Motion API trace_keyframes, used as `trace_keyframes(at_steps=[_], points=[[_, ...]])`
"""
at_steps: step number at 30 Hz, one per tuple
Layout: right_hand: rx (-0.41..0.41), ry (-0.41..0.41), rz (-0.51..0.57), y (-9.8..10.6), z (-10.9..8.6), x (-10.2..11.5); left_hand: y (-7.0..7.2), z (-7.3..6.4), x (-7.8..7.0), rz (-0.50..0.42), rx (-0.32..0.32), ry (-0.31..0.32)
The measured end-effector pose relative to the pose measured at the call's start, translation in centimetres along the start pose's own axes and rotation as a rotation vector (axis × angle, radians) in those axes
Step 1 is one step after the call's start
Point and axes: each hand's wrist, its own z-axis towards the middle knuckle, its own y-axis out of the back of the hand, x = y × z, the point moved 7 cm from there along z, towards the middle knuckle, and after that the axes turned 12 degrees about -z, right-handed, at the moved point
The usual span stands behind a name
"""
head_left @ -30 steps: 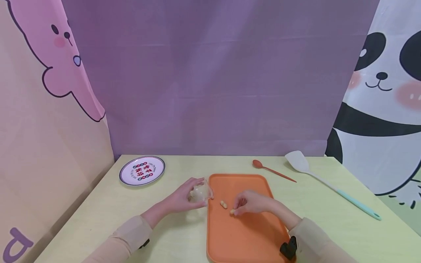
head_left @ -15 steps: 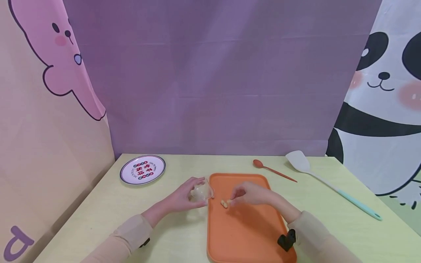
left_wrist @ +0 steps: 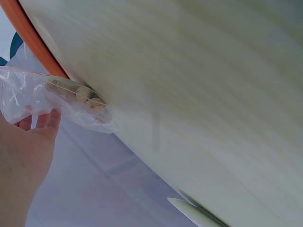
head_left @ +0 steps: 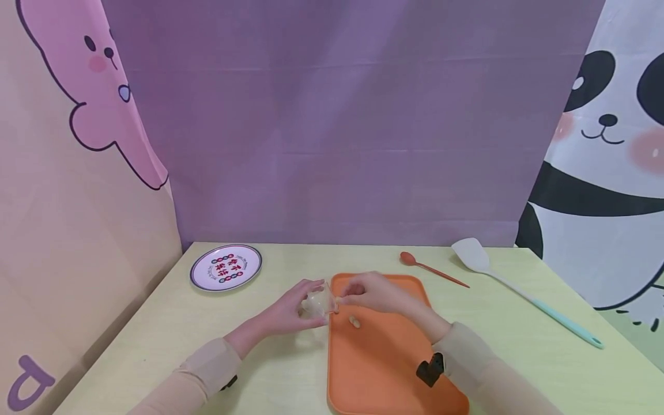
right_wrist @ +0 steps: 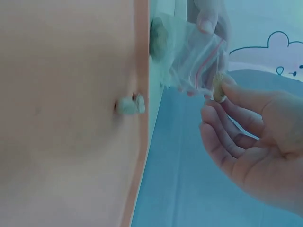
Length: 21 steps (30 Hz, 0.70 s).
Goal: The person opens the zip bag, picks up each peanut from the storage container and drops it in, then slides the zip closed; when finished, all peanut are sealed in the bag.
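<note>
My left hand [head_left: 292,311] grips a clear zip bag [left_wrist: 28,92] at the left edge of the orange tray [head_left: 384,369]. Several peanuts [left_wrist: 84,94] lie in the bottom of the bag, as the left wrist view shows. Between thumb and fingertips, my right hand [head_left: 376,294] pinches one peanut [right_wrist: 219,87] right at the bag's mouth, by its red zip line. Another unshelled peanut [head_left: 354,321] lies on the tray, below and to the right of the bag in the head view.
At the table's back left sits a white plate [head_left: 226,268] with red print. A red-brown spoon [head_left: 407,259] lies behind the tray's right corner. Farther right is a white spatula [head_left: 471,255] with a mint handle. A purple cloth [head_left: 342,144] hangs behind the table.
My right hand has picked up a peanut from the tray and carried it left and away from me to the bag's mouth. The left hand with the bag has stayed nearly still.
</note>
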Motion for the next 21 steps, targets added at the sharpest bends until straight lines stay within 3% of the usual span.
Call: trace_keyframes(at_steps=[8,16,21], points=[[-0.091,0.125,-0.017,-0.4,1.4,1.7,0.0,0.1,0.0,0.004,-0.004,-0.007],[-0.134,0.149,-0.068,-0.4,1.5,1.9,0.0,0.2,0.0,0.002,-0.004,-0.010],[-0.123,0.141,-0.024,-0.4,1.4,1.8,0.0,0.2,0.2,0.010,-0.004,-0.008]])
